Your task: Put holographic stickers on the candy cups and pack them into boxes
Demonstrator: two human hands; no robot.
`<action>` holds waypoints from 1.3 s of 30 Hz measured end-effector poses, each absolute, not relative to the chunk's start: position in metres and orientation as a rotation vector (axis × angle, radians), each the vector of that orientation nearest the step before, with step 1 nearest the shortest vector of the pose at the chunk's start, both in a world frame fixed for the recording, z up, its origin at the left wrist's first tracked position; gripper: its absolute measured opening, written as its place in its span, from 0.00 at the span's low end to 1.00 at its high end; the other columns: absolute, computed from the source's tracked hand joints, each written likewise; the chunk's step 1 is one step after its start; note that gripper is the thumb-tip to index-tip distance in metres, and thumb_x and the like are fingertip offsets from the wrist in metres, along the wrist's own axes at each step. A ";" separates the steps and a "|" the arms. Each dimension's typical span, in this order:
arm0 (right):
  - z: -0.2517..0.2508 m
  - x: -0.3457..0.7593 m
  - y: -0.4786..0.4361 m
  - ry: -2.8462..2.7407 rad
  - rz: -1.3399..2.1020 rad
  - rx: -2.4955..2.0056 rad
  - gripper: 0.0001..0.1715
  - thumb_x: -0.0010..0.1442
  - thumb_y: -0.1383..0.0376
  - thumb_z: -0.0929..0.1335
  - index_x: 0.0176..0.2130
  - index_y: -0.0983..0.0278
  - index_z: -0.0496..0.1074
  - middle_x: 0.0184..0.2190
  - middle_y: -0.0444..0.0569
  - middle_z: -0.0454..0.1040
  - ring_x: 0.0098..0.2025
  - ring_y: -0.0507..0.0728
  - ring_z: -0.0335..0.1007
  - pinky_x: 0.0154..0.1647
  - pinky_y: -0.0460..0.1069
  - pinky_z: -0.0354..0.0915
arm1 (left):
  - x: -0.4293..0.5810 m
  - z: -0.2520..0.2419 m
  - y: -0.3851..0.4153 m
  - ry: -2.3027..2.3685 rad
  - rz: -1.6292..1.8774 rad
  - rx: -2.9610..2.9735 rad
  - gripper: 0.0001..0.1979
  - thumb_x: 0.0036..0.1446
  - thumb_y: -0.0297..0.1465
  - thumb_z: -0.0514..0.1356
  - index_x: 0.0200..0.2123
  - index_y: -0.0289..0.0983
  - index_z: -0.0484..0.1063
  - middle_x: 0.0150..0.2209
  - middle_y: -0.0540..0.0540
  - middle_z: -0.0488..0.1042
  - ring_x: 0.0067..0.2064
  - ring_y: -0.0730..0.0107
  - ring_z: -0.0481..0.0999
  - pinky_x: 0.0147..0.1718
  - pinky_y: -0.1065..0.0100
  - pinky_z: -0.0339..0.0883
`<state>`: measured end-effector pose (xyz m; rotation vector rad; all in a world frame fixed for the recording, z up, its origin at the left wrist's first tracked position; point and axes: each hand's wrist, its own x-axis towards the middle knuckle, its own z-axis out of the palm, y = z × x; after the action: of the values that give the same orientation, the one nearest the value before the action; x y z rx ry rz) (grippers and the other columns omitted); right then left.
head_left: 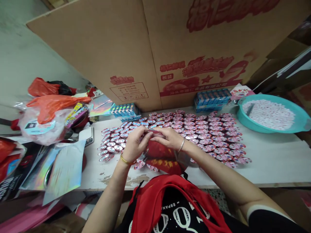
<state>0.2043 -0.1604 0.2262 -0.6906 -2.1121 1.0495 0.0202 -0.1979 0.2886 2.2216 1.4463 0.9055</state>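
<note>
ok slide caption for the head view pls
Left hand and right hand hold a red bag at a white table spread with small pink packs, a turquoise basin at right.

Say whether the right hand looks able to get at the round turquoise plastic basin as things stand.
Probably yes: low rows of small pink oval packs and white tabletop lie between the right hand and the basin. That hand would likely have to let go of the glossy red plastic bag first.

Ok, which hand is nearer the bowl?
Right: the right hand is left of the bowl, with packs between them; the left hand is farther left, beyond the right one.
</note>
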 end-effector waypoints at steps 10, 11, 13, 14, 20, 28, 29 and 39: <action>0.205 0.235 -0.134 -2.182 1.563 -0.761 0.25 0.59 0.47 0.64 0.30 0.66 0.73 0.24 0.43 0.69 0.27 0.51 0.60 0.30 0.46 0.57 | 0.004 0.226 -0.173 1.596 1.077 1.814 0.12 0.62 0.37 0.56 0.28 0.38 0.65 0.25 0.53 0.65 0.27 0.75 0.64 0.30 0.72 0.61; 0.194 0.245 -0.128 -2.206 1.627 -0.781 0.26 0.58 0.46 0.65 0.31 0.66 0.73 0.24 0.43 0.70 0.27 0.51 0.61 0.30 0.46 0.58 | 0.000 0.210 -0.172 1.693 1.109 1.707 0.13 0.62 0.38 0.55 0.28 0.38 0.64 0.24 0.53 0.64 0.26 0.75 0.64 0.29 0.72 0.60; 0.169 0.262 -0.120 -2.243 1.683 -0.894 0.29 0.55 0.43 0.64 0.25 0.65 0.71 0.21 0.43 0.67 0.25 0.51 0.58 0.28 0.46 0.56 | -0.004 0.178 -0.173 1.882 1.061 1.586 0.13 0.62 0.40 0.53 0.31 0.38 0.64 0.26 0.51 0.66 0.28 0.73 0.66 0.30 0.70 0.63; 0.155 0.267 -0.117 -2.272 1.701 -0.941 0.30 0.54 0.42 0.64 0.23 0.65 0.70 0.19 0.43 0.66 0.24 0.51 0.57 0.27 0.46 0.54 | -0.003 0.165 -0.176 1.965 1.012 1.573 0.13 0.61 0.41 0.53 0.34 0.37 0.66 0.29 0.48 0.69 0.31 0.70 0.68 0.33 0.68 0.65; 0.109 0.263 -0.117 -2.311 1.917 -0.922 0.31 0.51 0.40 0.65 0.20 0.64 0.67 0.18 0.41 0.61 0.23 0.50 0.54 0.26 0.46 0.52 | 0.027 0.128 -0.190 1.639 0.364 2.097 0.22 0.57 0.45 0.59 0.50 0.40 0.70 0.48 0.40 0.74 0.53 0.57 0.70 0.56 0.55 0.56; 0.088 0.284 -0.112 -1.485 1.872 -1.299 0.30 0.45 0.40 0.70 0.26 0.62 0.63 0.20 0.38 0.60 0.24 0.49 0.53 0.25 0.45 0.51 | 0.012 0.096 -0.142 1.468 0.207 1.872 0.12 0.59 0.41 0.58 0.38 0.38 0.73 0.32 0.49 0.74 0.34 0.69 0.72 0.35 0.69 0.63; 0.079 0.283 -0.113 -1.383 1.798 -1.374 0.31 0.43 0.39 0.70 0.25 0.62 0.62 0.19 0.37 0.57 0.23 0.48 0.51 0.24 0.45 0.50 | 0.015 0.087 -0.137 1.517 0.179 1.890 0.12 0.58 0.38 0.59 0.41 0.38 0.73 0.35 0.48 0.75 0.36 0.67 0.73 0.36 0.68 0.64; 0.042 0.273 -0.119 -1.305 1.309 -1.574 0.27 0.58 0.42 0.59 0.28 0.62 0.66 0.22 0.41 0.59 0.28 0.52 0.56 0.31 0.48 0.57 | 0.108 0.059 -0.102 1.404 0.493 2.202 0.16 0.64 0.38 0.54 0.49 0.36 0.72 0.43 0.41 0.73 0.46 0.62 0.70 0.46 0.61 0.64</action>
<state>0.2733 -0.1189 0.0424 -1.5740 -1.3055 1.3092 0.1079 -0.1016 0.0587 2.2025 1.4044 0.4932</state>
